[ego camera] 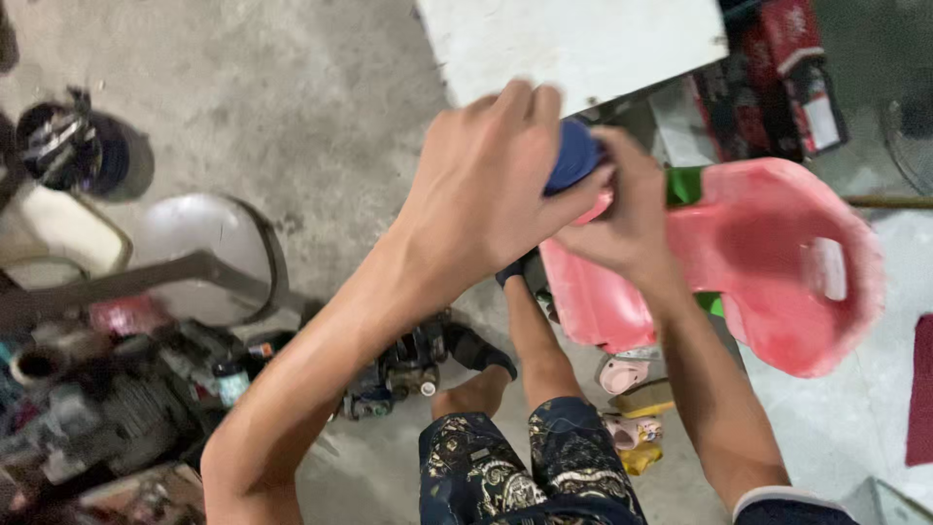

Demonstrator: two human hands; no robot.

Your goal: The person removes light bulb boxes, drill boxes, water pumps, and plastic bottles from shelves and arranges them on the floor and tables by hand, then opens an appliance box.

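Note:
My left hand is closed around a small dark blue round object, fingers curled over its top. My right hand grips the same object from below and the right, thumb against its underside. Both hands are raised in front of me and meet at this object. Most of it is hidden by my fingers, so its full shape cannot be told. Below are my bare legs in dark patterned shorts.
A pink plastic chair stands to the right on the concrete floor. A white slab lies at the top. Engine parts and dark metal clutter fill the left, and a round grey pan lies nearby. Small slippers sit by my feet.

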